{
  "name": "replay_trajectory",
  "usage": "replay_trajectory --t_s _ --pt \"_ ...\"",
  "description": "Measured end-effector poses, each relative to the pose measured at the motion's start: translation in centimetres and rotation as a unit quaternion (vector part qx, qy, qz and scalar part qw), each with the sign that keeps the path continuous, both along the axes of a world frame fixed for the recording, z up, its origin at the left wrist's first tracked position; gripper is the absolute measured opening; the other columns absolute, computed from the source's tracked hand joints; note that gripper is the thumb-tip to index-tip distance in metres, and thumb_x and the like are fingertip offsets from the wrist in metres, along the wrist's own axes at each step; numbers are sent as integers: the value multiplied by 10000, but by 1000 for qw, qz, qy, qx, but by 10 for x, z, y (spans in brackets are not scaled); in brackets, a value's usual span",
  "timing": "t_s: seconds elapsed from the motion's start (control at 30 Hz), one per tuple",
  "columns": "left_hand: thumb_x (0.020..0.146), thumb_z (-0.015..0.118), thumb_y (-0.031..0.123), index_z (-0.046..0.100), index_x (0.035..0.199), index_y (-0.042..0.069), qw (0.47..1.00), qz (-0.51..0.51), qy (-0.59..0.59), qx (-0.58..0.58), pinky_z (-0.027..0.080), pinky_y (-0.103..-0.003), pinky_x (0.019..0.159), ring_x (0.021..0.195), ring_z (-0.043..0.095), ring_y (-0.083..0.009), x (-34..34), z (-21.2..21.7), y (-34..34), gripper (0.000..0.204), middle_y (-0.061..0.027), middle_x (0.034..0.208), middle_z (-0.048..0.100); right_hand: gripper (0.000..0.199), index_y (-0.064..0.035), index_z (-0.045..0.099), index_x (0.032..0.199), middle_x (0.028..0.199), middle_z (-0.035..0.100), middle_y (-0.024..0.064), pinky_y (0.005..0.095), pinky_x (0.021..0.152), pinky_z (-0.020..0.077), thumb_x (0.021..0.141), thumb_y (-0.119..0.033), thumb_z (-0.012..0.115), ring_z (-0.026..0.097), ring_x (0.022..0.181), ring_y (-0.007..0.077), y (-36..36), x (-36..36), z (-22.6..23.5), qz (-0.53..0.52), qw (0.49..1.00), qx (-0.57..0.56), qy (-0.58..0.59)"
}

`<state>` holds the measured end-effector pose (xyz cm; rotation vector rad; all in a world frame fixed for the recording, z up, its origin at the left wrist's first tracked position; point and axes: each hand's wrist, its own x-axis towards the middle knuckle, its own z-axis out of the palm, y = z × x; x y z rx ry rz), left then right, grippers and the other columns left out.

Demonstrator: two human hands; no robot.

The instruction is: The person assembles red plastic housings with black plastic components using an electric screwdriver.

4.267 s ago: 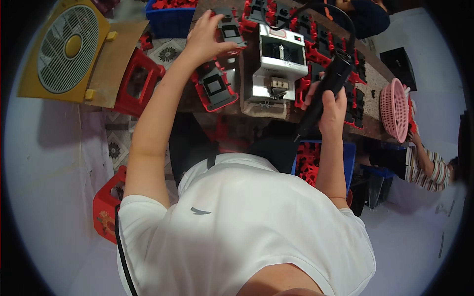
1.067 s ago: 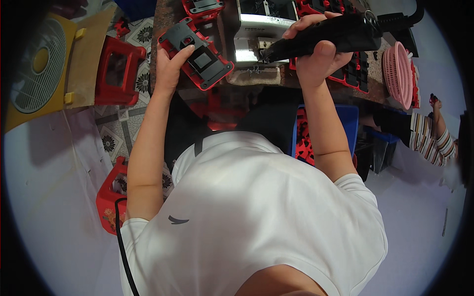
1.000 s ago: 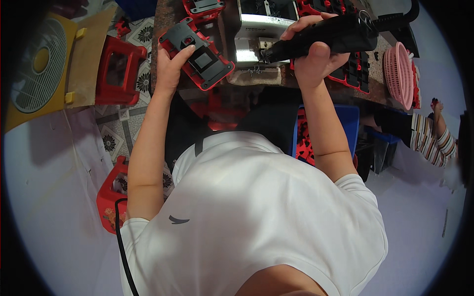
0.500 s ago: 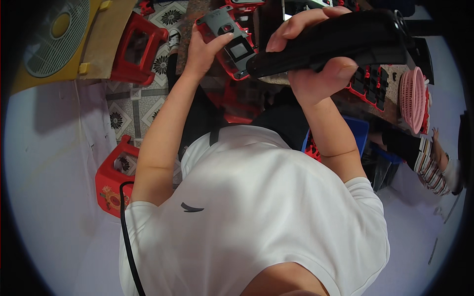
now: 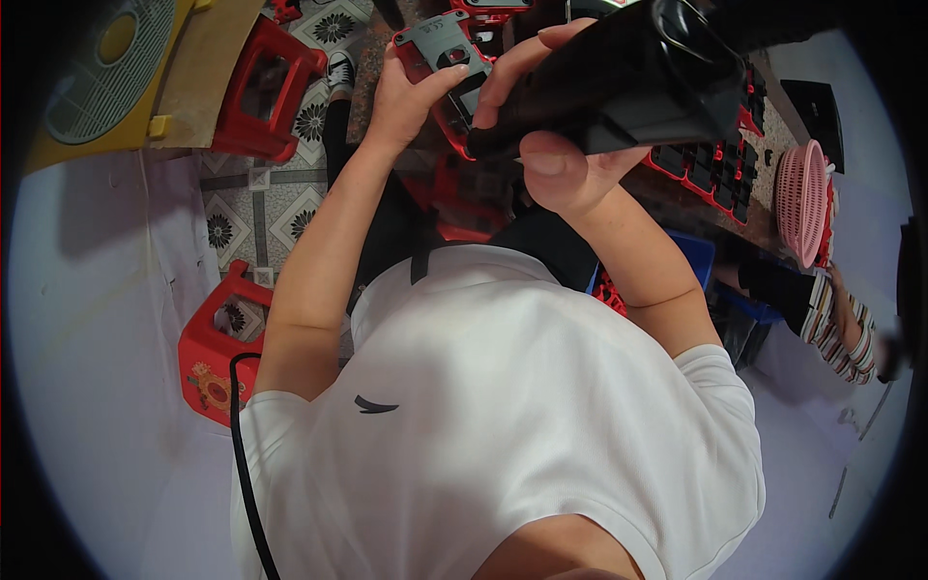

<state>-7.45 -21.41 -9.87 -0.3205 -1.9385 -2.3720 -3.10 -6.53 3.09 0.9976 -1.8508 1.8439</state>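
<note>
My left hand (image 5: 401,106) is closed around the left edge of a grey and red plastic casing (image 5: 437,41), thumb resting on its grey face near a dark recess. A glossy black electric screwdriver (image 5: 619,87) fills my right hand (image 5: 570,179); the fingers wrap over its far side and the thumb lies along the near side. Its narrow end points at the casing's near right corner. The tool and my fingers cover that side of the casing, so I cannot tell whether the tip touches it.
Several black and red parts (image 5: 710,179) lie in rows on the speckled table, near a pink basket (image 5: 802,208). Below stands a blue bin (image 5: 691,253). Red stools (image 5: 208,372) and a yellow fan (image 5: 111,82) are at left. Another person's striped sleeve (image 5: 855,343) shows at right.
My right hand has turned the screwdriver, bringing its back end nearer to me, and moved left toward the casing. My left hand keeps its hold, with the casing shifted slightly right.
</note>
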Motion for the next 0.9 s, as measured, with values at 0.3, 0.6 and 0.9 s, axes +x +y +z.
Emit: replay_trajectory --t_s 0.3,0.6,0.9 --pt "768 774 130 551 1143 20 995 -61 -68 42 495 -306 868 948 629 -154 -3 7 -3 450 -63 1029 656 595 4 470 1202 820 614 135 331 558 558 853 -399 735 640 654 219 45 -6 52 -27 970 -213 -115" --pt "794 735 125 549 1152 18 995 -13 -81 50 499 -303 872 965 623 -151 7 15 4 417 -72 1051 646 608 34 446 1184 810 623 176 368 571 570 861 -418 693 635 636 247 105 -16 7 -123 989 -78 31" --pt "794 735 134 549 1151 20 995 -14 -89 39 497 -301 875 970 622 -160 2 12 3 419 -73 1046 644 427 12 421 1135 766 619 124 273 541 496 852 -131 706 607 602 170 100 -17 -4 -101 989 -79 75"
